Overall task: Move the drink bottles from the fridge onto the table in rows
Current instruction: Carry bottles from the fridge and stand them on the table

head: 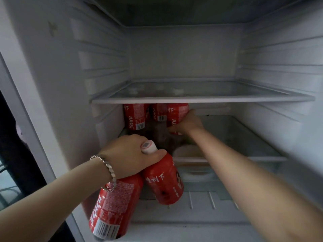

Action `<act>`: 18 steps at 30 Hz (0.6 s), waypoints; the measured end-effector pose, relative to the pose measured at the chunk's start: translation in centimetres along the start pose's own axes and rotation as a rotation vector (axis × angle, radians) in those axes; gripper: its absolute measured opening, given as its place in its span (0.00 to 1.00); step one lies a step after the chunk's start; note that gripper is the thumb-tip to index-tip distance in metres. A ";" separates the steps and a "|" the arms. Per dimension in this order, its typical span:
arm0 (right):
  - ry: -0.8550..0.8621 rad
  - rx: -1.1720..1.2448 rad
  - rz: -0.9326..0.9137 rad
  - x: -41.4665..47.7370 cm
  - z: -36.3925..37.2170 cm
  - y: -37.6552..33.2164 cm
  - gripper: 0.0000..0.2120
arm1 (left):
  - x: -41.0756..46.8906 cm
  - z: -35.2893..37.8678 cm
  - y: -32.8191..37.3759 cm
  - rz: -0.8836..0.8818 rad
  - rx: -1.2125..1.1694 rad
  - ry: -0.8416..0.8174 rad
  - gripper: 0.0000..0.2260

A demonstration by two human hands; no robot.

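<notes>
A: Head view, straight into the open fridge (pixel 183 55). Left hand (pixel 129 154) clamped over the tops of two red bottles, fingers wrapped round both necks, silver bracelet (pixel 109 169) on the wrist.

B: Reading "JUICE" up the side of the near-left bottle (pixel 111 205), barcode at its base, fine print too small to make out. White Chinese characters across the second held bottle (pixel 166 182), white cap (pixel 148 146) poking up between thumb and forefinger.

A: Both hanging tilted, in front of the lower glass shelf (pixel 244 137).

B: Further back, right hand (pixel 187 123) reaching under the upper shelf (pixel 201 99), fingers curled on the rightmost bottle (pixel 177 113). Closed on it, thumb in front, label partly covered.

A: Two more beside it: left rear bottle (pixel 135 117) showing "JUICE" and a barcode, middle rear bottle (pixel 159 112) the same, just touching the gripped one. All three upright at the back left of the lower shelf.
</notes>
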State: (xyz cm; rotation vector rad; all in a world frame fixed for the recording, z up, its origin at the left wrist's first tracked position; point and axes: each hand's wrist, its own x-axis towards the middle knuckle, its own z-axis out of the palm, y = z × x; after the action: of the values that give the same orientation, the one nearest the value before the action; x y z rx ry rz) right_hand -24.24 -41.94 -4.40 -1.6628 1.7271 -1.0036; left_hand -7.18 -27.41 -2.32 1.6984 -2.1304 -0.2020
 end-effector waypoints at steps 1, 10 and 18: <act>-0.002 -0.046 -0.011 -1.5 -0.5 0.2 0.47 | 0.0 0.0 0.0 0.005 -0.001 0.006 0.27; 0.017 -0.126 -0.024 -11.0 -3.9 1.5 0.43 | 0.2 0.2 0.7 0.043 0.008 0.081 0.28; 0.184 0.164 -0.219 -10.2 -4.5 -1.3 0.22 | -0.2 -0.2 0.8 0.026 0.026 0.032 0.27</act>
State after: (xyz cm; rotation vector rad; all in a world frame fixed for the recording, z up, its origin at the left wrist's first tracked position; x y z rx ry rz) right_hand -26.09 -31.13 -1.88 -1.7246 1.5481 -1.3995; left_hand -7.77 -26.98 -1.89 1.6760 -2.1394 -0.1387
